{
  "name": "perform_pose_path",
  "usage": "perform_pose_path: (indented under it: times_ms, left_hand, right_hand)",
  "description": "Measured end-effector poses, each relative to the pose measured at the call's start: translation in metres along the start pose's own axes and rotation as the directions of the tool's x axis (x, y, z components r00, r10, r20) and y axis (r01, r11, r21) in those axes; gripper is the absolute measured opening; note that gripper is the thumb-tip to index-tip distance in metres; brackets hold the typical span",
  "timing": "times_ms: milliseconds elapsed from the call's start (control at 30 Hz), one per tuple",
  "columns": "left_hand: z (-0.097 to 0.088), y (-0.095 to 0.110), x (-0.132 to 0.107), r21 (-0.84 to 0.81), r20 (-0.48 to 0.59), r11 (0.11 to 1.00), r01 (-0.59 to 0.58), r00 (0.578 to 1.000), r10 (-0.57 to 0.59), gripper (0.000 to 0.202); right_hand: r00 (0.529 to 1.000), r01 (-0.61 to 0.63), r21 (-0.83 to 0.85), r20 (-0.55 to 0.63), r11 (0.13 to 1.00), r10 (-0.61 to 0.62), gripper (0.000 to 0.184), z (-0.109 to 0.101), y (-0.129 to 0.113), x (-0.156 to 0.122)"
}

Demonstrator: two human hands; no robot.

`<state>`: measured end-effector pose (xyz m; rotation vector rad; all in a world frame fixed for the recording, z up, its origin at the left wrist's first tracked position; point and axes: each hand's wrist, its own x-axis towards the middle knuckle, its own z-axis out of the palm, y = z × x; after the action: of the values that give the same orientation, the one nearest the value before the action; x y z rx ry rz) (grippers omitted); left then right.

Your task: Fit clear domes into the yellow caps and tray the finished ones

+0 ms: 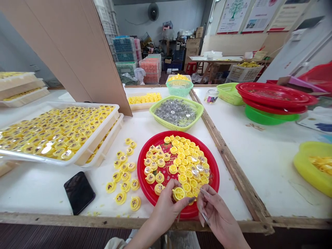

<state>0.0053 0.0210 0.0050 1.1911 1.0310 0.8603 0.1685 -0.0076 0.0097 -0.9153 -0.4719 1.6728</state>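
Observation:
My left hand (pixel 168 204) pinches a small yellow toy teacup (pixel 178 194) between thumb and fingers, its open top facing up. Close by on the right, my right hand (pixel 214 209) has its thumb and forefinger together; what they hold, if anything, is too small to make out. Both hands are over the near edge of a round red tray (pixel 142 169). Plain yellow cups (pixel 182 178) crowd the tray's right side, a few under clear discs (pixel 199 167). Cups with printed picture tops (pixel 159 177) lie on its left side, and several more (pixel 125 186) are on the table beside it.
Behind the tray, a light green basket (pixel 151 112) holds clear plastic pieces. White trays (pixel 77 160) full of printed cups stand left, near a black phone (pixel 79 192). A wooden strip (pixel 228 155) divides the tabletop. Stacked red trays (pixel 275 93) and a yellow basin (pixel 308 173) are right.

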Motion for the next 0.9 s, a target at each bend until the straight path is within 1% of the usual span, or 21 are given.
perform_pose_path:
  times_ms: [100,200,300,367,433,500,567,633,700,767,833,900]
  left_hand:
    - [0.003,0.001,-0.003,-0.06,0.037,0.998,-0.009,0.999,0.011,0.031]
    - [0.003,0.008,-0.01,-0.018,0.038,0.999,-0.028,0.999,0.028,0.036]
    - [0.001,0.018,-0.019,0.126,0.028,0.988,-0.088,0.996,0.085,0.056]
    - [-0.002,0.024,-0.023,0.244,0.084,0.954,-0.175,0.984,0.159,0.07]
    - [-0.004,0.029,-0.026,0.332,0.163,0.912,-0.242,0.967,0.197,0.077]
    - [-0.004,0.033,-0.029,0.405,0.204,0.885,-0.229,0.966,0.157,0.071]
    - [-0.002,0.037,-0.031,0.497,0.203,0.849,-0.18,0.975,0.088,0.056]
    - [-0.001,0.041,-0.031,0.573,0.198,0.804,-0.163,0.978,0.057,0.04]
    - [-0.001,0.043,-0.03,0.587,0.211,0.791,-0.169,0.976,0.052,0.032]
    - [-0.004,0.044,-0.029,0.551,0.237,0.81,-0.2,0.969,0.078,0.03]
    - [-0.006,0.042,-0.027,0.512,0.258,0.823,-0.248,0.958,0.128,0.035]
    - [-0.008,0.041,-0.027,0.508,0.275,0.817,-0.274,0.95,0.147,0.043]
  right_hand:
    - [0.997,-0.017,-0.001,0.082,1.0,0.017,0.024,0.0,0.007,-0.001]
    - [0.991,-0.042,-0.031,0.126,0.999,0.046,0.024,0.002,0.012,-0.002]
    - [0.987,-0.033,-0.112,0.153,0.993,0.05,0.024,0.007,0.014,-0.004]
    - [0.987,-0.001,-0.199,0.156,0.98,0.033,0.025,0.012,0.012,-0.006]
    - [0.989,0.043,-0.291,0.149,0.956,0.001,0.028,0.016,0.009,-0.008]
    - [0.992,0.085,-0.375,0.121,0.923,-0.042,0.029,0.019,0.006,-0.009]
    - [0.99,0.126,-0.446,0.114,0.886,-0.084,0.032,0.019,0.003,-0.011]
    - [0.986,0.144,-0.47,0.139,0.871,-0.089,0.035,0.019,0.002,-0.013]
    - [0.986,0.131,-0.458,0.156,0.879,-0.066,0.036,0.02,0.002,-0.016]
    - [0.99,0.097,-0.433,0.134,0.896,-0.042,0.034,0.022,0.002,-0.02]
    - [0.993,0.087,-0.433,0.112,0.897,-0.042,0.033,0.024,0.001,-0.023]
    - [0.992,0.104,-0.454,0.112,0.885,-0.06,0.033,0.026,-0.002,-0.025]
